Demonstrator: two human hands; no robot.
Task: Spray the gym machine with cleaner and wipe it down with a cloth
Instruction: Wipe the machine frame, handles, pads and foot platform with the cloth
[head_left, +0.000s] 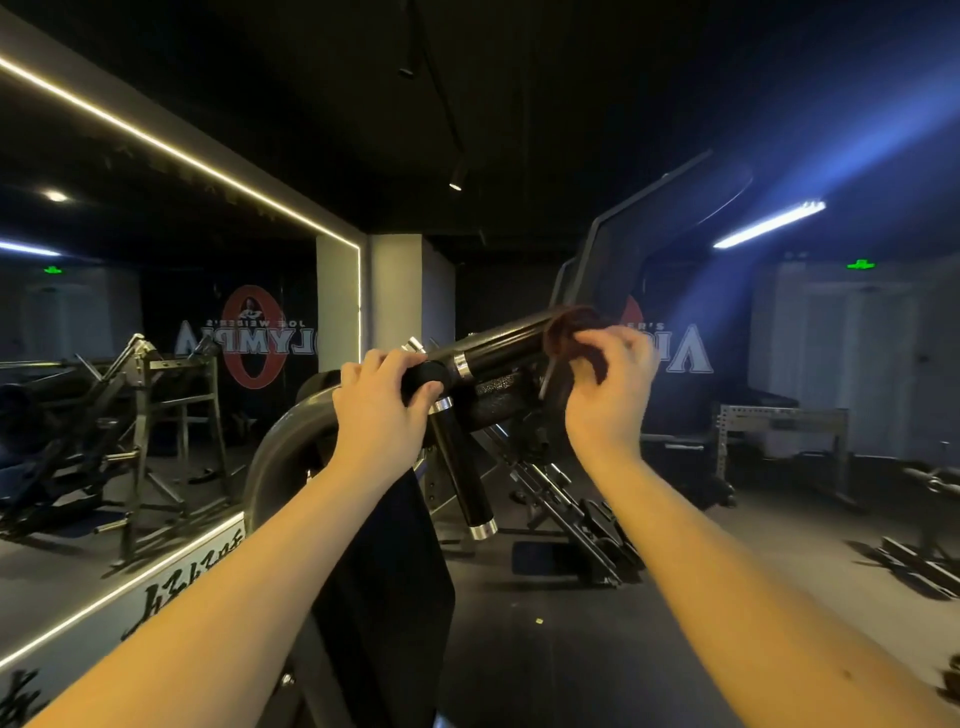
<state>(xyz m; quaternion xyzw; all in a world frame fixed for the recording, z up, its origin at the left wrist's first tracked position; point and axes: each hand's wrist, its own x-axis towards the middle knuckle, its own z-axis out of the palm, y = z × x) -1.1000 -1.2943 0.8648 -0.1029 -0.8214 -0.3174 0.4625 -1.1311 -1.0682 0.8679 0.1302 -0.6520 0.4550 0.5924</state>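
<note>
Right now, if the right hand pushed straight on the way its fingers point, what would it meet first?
The dark red cloth it pinches, and right behind that the upper black handle the cloth is draped over. The right hand points up and left at it, though depth is hard to judge.

Left hand (379, 400) grips near end of bar (498, 345); right hand (608, 384) pinches cloth (569, 332) further along. Short bare stretch between them.
Below: lower handle (462, 467) slants down, and pad (384, 571) fills the gap between forearms.
Left: curved tube (280, 447) just beside wrist, mirror (156, 338) closes that side.
Behind right hand: angled frame (649, 234).
Open air above bar; open floor (675, 597) to the right.
</note>
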